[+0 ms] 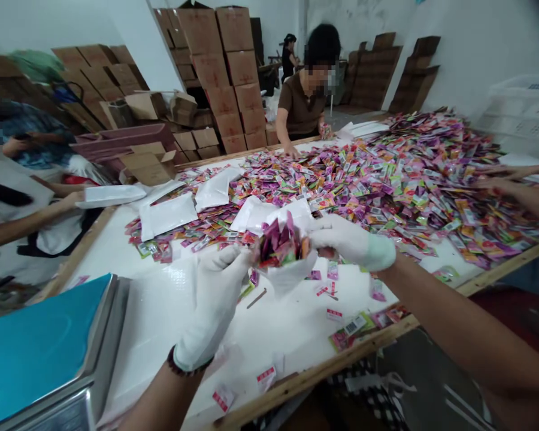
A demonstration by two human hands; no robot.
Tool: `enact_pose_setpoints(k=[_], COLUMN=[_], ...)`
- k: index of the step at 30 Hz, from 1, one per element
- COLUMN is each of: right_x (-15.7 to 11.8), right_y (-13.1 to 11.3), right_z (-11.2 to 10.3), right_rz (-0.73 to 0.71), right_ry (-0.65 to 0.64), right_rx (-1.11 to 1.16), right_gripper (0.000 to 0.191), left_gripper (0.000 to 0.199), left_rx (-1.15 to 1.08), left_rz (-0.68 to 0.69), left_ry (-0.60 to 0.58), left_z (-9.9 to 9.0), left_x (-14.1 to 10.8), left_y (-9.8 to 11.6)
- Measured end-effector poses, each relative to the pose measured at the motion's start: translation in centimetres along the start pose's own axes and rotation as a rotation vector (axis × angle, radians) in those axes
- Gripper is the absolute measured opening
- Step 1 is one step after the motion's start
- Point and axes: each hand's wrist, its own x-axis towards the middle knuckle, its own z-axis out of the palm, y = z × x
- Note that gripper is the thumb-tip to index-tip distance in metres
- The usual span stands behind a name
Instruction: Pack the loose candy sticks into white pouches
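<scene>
Both my hands wear white gloves. My left hand (215, 299) pinches the left edge of an open white bag (287, 276) crammed with small purple, red and green packets (281, 244). On the other side, my right hand (350, 239) is closed at the bag's right rim, its fingertips partly hidden. The bag is held upright above the white table (269, 335). Just behind it lie filled white bags (251, 214), and a large heap of colourful packets (377, 173) spreads across the far side and right.
A scale with a blue top (45, 341) stands at the near left. A person (303, 99) reaches into the heap across the table; another at left holds a white bag (112, 195). Hands (512, 182) reach in from the right. Cardboard boxes (229, 78) are stacked behind.
</scene>
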Motion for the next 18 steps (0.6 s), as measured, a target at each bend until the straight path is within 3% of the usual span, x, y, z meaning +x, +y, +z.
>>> enact_pose_setpoints(k=[3,6,9,12,15,18], right_x=[0.0,-0.1,-0.5,-1.5,-3.6,-6.6], right_y=[-0.6,-0.7,-0.7,-0.3,1.6,4.6], right_z=[0.1,0.2,0.5,0.8,1.0,1.8], right_rz=[-0.025,-0.075,-0.074,-0.015,0.039,0.085], right_ry=[-0.004,-0.071,-0.037,-0.006,-0.046,0.017], right_rx=[0.024,0.117,0.110,0.044,-0.161,-0.472], right_gripper=[0.023,0.026,0.029,0.029,0.029,0.029], left_gripper=[0.028,0.025,0.017,0.015,0.013,0.013], left_rx=[0.020,0.087,0.273,0.438,0.519,0.584], left_rz=[-0.022,0.046,0.212,0.475,0.614,0.535], left_ry=[-0.021,0.001,0.046,0.082,0.043,-0.132], left_z=[-0.4,-0.9,-1.1,-0.1,1.8,4.1], left_x=[0.4,0.8,0.3,-1.5,-3.6,-5.2], left_y=[-0.1,0.6,1.9,2.6,0.2,-5.6])
